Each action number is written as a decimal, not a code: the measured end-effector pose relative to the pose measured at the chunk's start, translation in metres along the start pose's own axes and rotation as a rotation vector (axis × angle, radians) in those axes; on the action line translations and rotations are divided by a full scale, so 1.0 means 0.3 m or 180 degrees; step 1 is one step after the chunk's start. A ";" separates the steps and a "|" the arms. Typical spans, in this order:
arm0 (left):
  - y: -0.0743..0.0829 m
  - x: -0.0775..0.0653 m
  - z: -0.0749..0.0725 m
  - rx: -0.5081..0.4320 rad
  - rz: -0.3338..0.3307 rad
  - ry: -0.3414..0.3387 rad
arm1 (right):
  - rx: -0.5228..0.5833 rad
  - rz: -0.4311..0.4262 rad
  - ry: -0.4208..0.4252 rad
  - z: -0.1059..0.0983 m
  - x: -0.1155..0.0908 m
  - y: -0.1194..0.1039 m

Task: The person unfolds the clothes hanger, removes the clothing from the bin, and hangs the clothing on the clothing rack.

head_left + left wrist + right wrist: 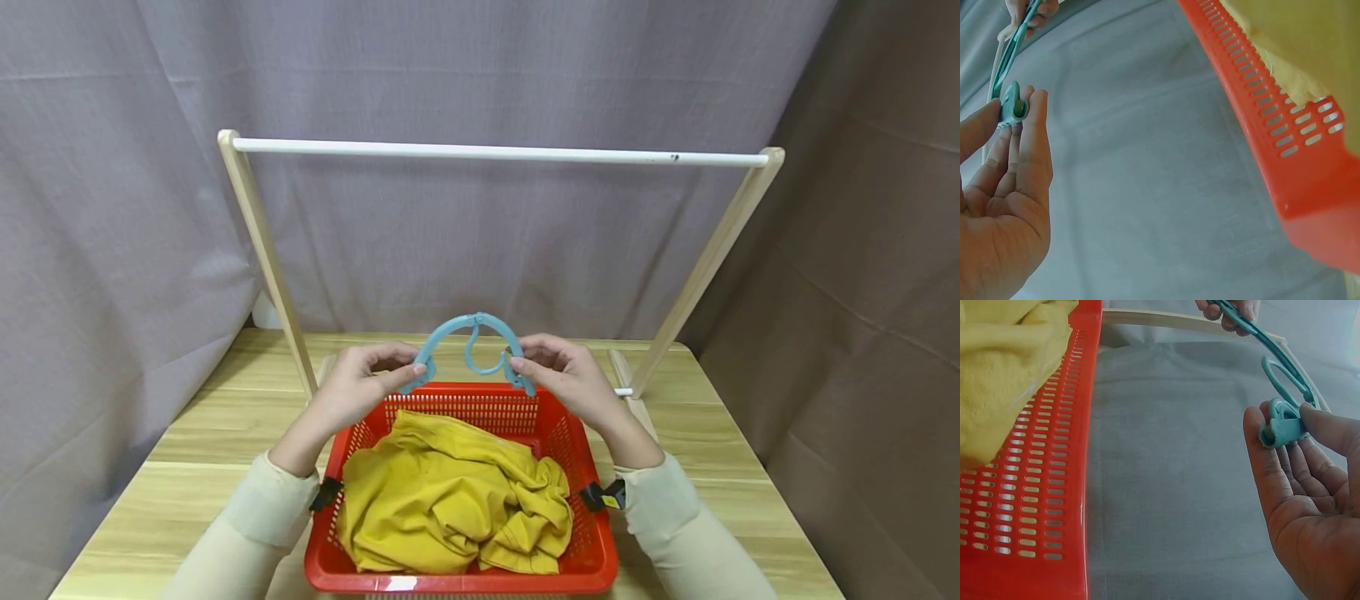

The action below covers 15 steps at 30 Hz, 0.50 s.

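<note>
A light-blue folding clothes hanger [451,326] is held up over the far rim of a red basket [461,582], its two arms bent down into an arch and its hook hanging inside the curve. My left hand [358,383] pinches one arm's end between thumb and fingers. The other end is pinched by my right hand [577,379] in the same way. Both wrist views show the hanger's ends [1013,107] between thumb and fingertips. Below the hands, a crumpled yellow cloth garment [442,492] fills much of the basket.
Behind the basket stands a rack with a white rod [450,151] on two wooden posts [270,258]. The wooden table [202,433] extends on both sides of the basket. Grey curtains [480,67] hang behind and to the sides.
</note>
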State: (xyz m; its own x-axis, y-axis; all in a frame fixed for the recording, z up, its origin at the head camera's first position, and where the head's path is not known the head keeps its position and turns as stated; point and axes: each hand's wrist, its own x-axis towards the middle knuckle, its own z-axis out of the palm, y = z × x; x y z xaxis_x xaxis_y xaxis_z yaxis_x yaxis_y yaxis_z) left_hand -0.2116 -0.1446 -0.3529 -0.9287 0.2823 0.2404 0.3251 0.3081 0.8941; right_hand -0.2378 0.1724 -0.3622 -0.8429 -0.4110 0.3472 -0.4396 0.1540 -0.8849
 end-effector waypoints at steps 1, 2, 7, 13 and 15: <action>0.000 -0.001 -0.003 -0.0011 0.0003 0.0004 | 0.0015 -0.0018 -0.0002 -0.003 0.000 0.001; 0.001 -0.001 -0.005 -0.0013 -0.0004 0.0018 | 0.0018 -0.0032 0.0004 -0.007 -0.001 0.002; 0.000 -0.001 -0.012 0.0008 0.0017 0.0030 | 0.0034 -0.0065 0.0020 -0.016 -0.002 0.003; 0.001 -0.003 -0.020 0.0052 0.0075 0.0058 | 0.0028 0.0016 0.0045 -0.025 -0.006 0.002; 0.001 -0.005 -0.024 0.0032 0.0063 0.0052 | 0.0034 0.0055 0.0058 -0.031 -0.008 0.004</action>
State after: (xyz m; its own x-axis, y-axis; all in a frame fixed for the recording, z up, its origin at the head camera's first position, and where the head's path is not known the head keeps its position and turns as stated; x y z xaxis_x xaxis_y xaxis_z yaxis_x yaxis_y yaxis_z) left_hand -0.2116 -0.1514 -0.3503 -0.9249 0.2735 0.2642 0.3451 0.3117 0.8853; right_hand -0.2391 0.1819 -0.3611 -0.8559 -0.3919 0.3375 -0.4217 0.1511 -0.8941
